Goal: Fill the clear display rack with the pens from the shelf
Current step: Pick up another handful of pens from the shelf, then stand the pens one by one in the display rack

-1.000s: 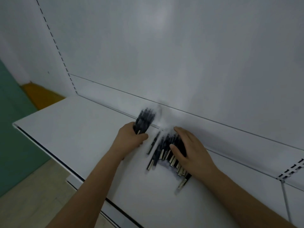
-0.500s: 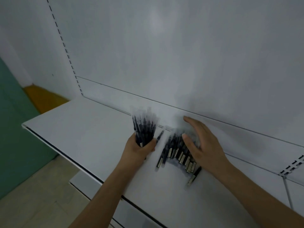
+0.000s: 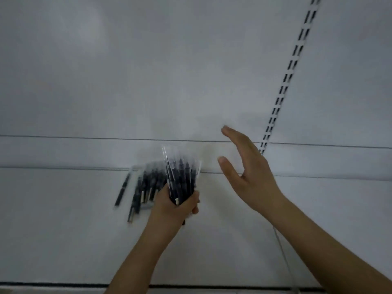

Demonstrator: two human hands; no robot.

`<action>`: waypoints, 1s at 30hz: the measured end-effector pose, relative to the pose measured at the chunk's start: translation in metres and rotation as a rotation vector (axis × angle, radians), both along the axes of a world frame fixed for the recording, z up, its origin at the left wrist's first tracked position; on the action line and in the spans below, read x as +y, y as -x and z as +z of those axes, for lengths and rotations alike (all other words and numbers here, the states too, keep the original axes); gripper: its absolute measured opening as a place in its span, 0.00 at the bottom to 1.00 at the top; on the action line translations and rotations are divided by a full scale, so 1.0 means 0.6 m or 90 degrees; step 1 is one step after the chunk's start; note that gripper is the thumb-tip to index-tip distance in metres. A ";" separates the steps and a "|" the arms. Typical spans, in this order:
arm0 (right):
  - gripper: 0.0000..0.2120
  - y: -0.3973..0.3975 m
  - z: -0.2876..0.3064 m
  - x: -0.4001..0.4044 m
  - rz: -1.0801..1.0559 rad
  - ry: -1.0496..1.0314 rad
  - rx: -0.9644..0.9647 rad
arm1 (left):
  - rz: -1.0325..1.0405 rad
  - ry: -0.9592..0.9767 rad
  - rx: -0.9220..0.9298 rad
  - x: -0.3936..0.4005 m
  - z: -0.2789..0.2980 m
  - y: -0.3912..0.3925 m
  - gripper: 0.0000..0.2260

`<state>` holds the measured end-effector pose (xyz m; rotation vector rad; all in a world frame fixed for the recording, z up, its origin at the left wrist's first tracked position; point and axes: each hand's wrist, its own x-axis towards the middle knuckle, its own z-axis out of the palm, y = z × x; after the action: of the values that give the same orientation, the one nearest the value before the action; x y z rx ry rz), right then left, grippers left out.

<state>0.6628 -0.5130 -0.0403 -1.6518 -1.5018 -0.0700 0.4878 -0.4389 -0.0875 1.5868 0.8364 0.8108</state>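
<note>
Pens [image 3: 180,179], dark-bodied with clear caps, stand bunched upright in the left hand [image 3: 176,205], whose fingers are curled tightly round the lower ends while the capped tips fan out above the fist. Behind and to the left of that fist, more loose pens [image 3: 144,185] lie in a rough heap on the white shelf [image 3: 63,230], close to the back panel [image 3: 148,71]; one lies a little apart at the left edge of the heap. The right hand [image 3: 248,172] hovers to the right of the bunch, fingers straight, thumb spread, holding nothing and touching nothing. A slotted upright [image 3: 290,71] runs up the panel behind it. No clear display rack is in view, so it cannot be told how full it is.

Risks, as a judgement: the bunch is thick and held only at its base, so the splayed tips could work loose and a pen could slide out and drop to the shelf or over its front edge. Clear caps may also pull off if pens rub together. The remaining heap could roll if knocked by either hand reaching back in. Motion blur hides the exact pen count.
</note>
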 end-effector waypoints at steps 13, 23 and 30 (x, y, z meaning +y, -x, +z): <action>0.26 -0.297 0.005 -0.449 -0.239 0.028 0.013 | -0.181 0.013 0.053 -0.348 -0.007 -0.333 0.06; 0.27 -0.515 0.006 -0.717 -0.325 0.047 0.023 | -0.263 0.013 0.048 -0.588 -0.011 -0.596 0.07; 0.29 -0.629 -0.016 -0.761 -0.351 0.045 0.049 | -0.351 -0.040 0.094 -0.637 -0.003 -0.735 0.10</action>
<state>1.0405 -0.9698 -0.0502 -2.0592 -0.9656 -0.2510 0.9290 -0.8209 -0.0896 1.8305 0.4368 0.3298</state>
